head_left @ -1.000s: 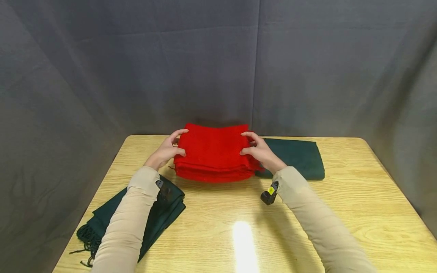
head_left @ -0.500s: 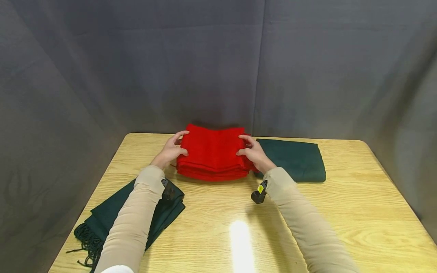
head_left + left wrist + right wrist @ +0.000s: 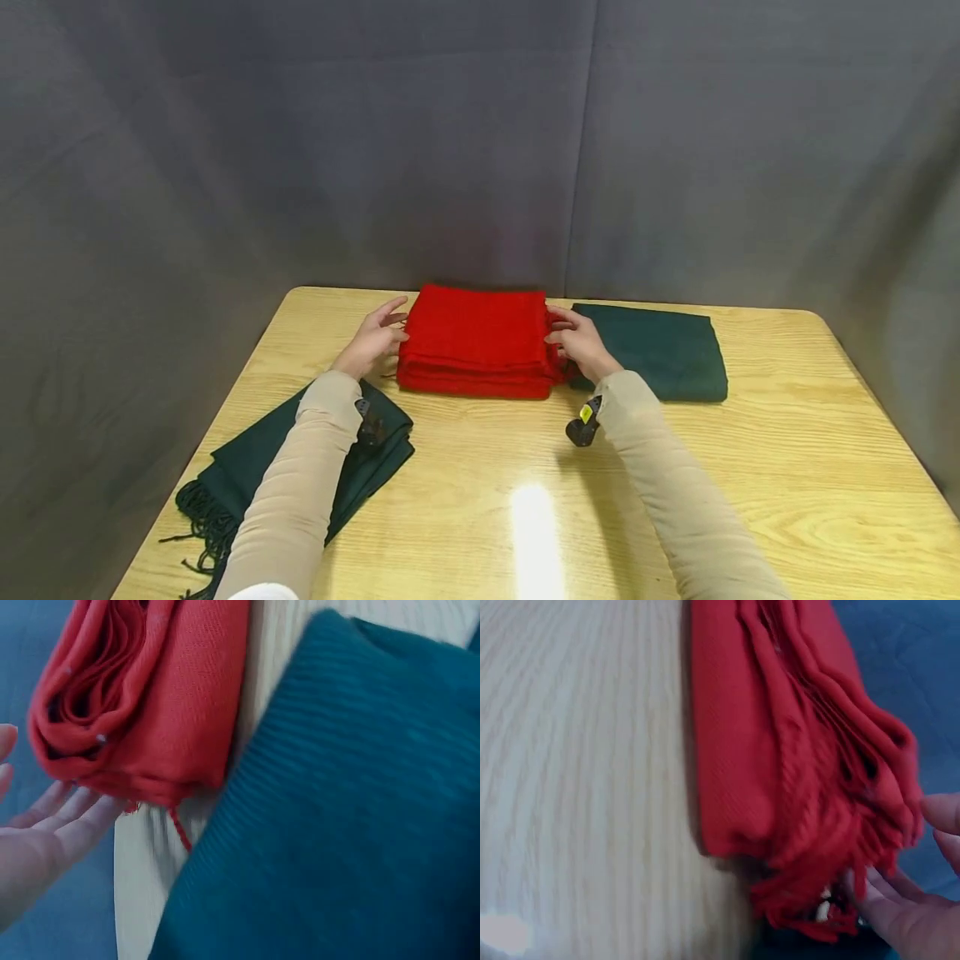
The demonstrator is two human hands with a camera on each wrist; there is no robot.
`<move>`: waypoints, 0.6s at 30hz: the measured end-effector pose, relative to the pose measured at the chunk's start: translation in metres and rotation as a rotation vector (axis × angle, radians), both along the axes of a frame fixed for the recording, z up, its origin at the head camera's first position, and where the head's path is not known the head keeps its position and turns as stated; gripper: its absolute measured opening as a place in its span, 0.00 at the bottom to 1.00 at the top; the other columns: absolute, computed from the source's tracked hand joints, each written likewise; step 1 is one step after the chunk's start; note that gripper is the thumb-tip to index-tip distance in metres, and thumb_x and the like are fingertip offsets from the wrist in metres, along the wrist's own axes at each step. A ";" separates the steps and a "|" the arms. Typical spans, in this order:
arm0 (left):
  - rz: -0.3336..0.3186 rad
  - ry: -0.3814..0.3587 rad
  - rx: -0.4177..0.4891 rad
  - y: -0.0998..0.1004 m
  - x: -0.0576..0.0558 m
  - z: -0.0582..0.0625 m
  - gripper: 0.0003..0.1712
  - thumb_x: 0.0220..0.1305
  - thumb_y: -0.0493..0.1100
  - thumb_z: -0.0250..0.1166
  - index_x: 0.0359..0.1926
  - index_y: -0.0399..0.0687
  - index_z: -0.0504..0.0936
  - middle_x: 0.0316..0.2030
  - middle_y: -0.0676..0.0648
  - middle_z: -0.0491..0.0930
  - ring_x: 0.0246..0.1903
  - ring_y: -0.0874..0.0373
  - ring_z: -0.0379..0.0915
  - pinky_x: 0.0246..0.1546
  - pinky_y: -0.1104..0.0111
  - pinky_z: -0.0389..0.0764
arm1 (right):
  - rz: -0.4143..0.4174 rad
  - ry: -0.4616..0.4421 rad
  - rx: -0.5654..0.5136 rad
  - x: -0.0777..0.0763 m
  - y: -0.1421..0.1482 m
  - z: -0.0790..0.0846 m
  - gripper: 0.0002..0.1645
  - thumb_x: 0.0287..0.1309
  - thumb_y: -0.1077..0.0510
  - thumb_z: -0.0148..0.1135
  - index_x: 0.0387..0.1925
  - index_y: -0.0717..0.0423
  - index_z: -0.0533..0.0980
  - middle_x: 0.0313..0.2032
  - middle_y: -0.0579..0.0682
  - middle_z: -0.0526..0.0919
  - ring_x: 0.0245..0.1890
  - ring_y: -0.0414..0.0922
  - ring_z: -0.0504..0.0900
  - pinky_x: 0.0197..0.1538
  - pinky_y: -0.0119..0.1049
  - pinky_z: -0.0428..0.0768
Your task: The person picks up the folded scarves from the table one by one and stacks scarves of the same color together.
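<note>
A folded red scarf [image 3: 480,333] lies flat at the back middle of the table, its layers stacked toward the front. At its left end is my left hand [image 3: 372,340], fingers loosely spread; in the left wrist view the fingertips [image 3: 94,810] reach just under the scarf's edge while the thumb side stands off it. My right hand [image 3: 581,340] is at the other end, beside the red fringe [image 3: 817,900]. Its fingers are relaxed, with some hidden behind the fringe in the right wrist view. Neither hand grips the scarf.
Right of the red scarf lies a folded dark green cloth [image 3: 660,354], partly behind my right hand. A dark green fringed scarf [image 3: 375,467] lies at the front left under my left forearm. A grey curtain [image 3: 465,150] hangs behind the wooden table [image 3: 795,467].
Both hands have let go of the red scarf's ends and drawn slightly outward. The scarf, earlier bent and sagging between them, now rests flat on the table.
</note>
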State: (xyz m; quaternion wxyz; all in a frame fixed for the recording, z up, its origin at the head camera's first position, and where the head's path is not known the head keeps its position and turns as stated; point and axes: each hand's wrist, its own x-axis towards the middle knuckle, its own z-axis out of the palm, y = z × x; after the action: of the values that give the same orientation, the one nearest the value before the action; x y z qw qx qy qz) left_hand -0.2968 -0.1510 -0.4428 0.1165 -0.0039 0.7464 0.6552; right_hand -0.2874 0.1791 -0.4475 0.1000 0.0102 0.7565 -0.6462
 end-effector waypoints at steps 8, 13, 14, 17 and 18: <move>0.070 0.065 -0.029 -0.004 0.012 0.013 0.33 0.60 0.28 0.51 0.66 0.40 0.56 0.59 0.30 0.60 0.54 0.39 0.63 0.51 0.47 0.67 | -0.037 -0.003 0.005 0.005 0.018 0.016 0.29 0.58 0.67 0.47 0.63 0.64 0.60 0.56 0.67 0.66 0.53 0.58 0.70 0.52 0.48 0.72; 0.067 0.148 -0.082 -0.006 0.024 0.023 0.29 0.62 0.29 0.52 0.64 0.39 0.59 0.54 0.30 0.66 0.51 0.39 0.67 0.42 0.59 0.77 | -0.001 -0.002 -0.012 0.015 0.019 0.025 0.26 0.63 0.66 0.46 0.63 0.66 0.59 0.55 0.68 0.65 0.54 0.63 0.68 0.53 0.50 0.70; 0.063 0.154 -0.079 -0.006 0.026 0.024 0.29 0.62 0.29 0.52 0.64 0.38 0.59 0.54 0.30 0.67 0.50 0.39 0.68 0.41 0.60 0.77 | 0.011 0.002 -0.010 0.017 0.019 0.027 0.26 0.63 0.66 0.46 0.63 0.66 0.59 0.54 0.68 0.65 0.54 0.63 0.68 0.53 0.50 0.71; 0.046 0.164 -0.068 -0.003 0.032 0.027 0.28 0.62 0.29 0.52 0.64 0.39 0.59 0.52 0.30 0.69 0.47 0.39 0.71 0.42 0.56 0.77 | 0.044 0.022 0.002 0.024 0.018 0.031 0.26 0.63 0.64 0.47 0.62 0.64 0.60 0.53 0.68 0.67 0.52 0.63 0.70 0.51 0.50 0.72; 0.037 0.170 -0.069 -0.001 0.034 0.027 0.28 0.63 0.30 0.51 0.64 0.39 0.59 0.51 0.30 0.70 0.46 0.39 0.72 0.44 0.55 0.76 | 0.056 0.033 0.009 0.026 0.019 0.033 0.26 0.63 0.64 0.47 0.62 0.64 0.60 0.53 0.69 0.67 0.51 0.62 0.71 0.51 0.50 0.72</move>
State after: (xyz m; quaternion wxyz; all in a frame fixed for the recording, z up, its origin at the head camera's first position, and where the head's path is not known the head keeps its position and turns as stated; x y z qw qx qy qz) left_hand -0.2629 -0.1522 -0.4156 0.0402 0.0340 0.7755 0.6292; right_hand -0.2611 0.1979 -0.4148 0.1056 -0.0212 0.7611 -0.6397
